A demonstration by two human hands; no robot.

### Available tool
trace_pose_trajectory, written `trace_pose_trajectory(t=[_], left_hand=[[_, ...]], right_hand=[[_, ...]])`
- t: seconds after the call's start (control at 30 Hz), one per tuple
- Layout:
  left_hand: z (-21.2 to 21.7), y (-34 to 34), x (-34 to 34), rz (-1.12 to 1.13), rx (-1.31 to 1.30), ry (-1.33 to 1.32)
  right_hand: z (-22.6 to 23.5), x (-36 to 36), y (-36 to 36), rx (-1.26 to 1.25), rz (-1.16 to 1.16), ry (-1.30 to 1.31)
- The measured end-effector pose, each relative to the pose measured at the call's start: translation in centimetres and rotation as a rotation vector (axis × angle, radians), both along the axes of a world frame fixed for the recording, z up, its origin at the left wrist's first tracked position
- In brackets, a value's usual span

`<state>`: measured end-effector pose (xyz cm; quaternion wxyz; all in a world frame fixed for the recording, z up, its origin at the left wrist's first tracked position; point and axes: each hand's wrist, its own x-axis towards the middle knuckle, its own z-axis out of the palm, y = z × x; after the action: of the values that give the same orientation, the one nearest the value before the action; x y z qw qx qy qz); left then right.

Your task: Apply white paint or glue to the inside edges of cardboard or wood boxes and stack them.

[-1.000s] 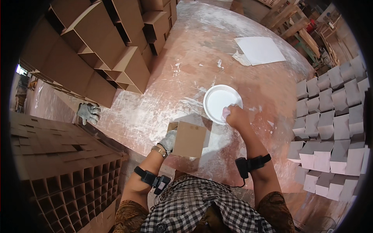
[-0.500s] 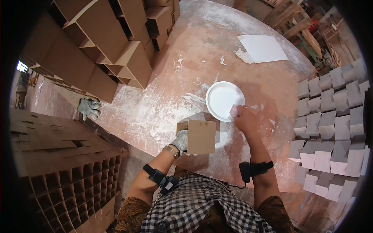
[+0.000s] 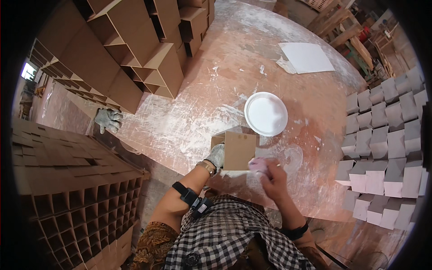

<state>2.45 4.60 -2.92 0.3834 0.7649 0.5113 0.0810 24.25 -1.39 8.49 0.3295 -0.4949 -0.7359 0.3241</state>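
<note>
Right hand point(image 3: 274, 181): bare fingers closed round pink wad point(image 3: 256, 165), clear of the white pan point(image 3: 266, 133) beyond them. Cardboard box point(image 3: 240, 150): just left of those fingers; facing panel brown, no white smear seen. Left hand point(image 3: 216, 156): gloved, fingers hidden by the box, grip cannot be told.

No lettering, number or sign is legible in the head view. The black device point(image 3: 205, 203) strapped to the person's left forearm point(image 3: 197, 182) carries a small pale label point(image 3: 202, 209), whose print is too small to read.
</note>
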Motion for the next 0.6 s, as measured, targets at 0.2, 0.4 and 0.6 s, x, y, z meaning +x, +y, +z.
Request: trace_pose_trajectory(t=[0.2,0.4,0.6], left_hand=[[-3.0,0.4,0.3,0.027,0.071,-0.04],[-5.3,0.4,0.2,0.069,0.171,-0.146],[-7.7,0.2,0.6,0.07,0.363,-0.212]], right_hand=[[-1.1,-4.1,3.1,0.078,-0.293,-0.302],[-2.2,-2.7,-1.5,0.035,-0.097,-0.132],[-2.9,-2.2,2.3,-0.023,-0.3,-0.299]])
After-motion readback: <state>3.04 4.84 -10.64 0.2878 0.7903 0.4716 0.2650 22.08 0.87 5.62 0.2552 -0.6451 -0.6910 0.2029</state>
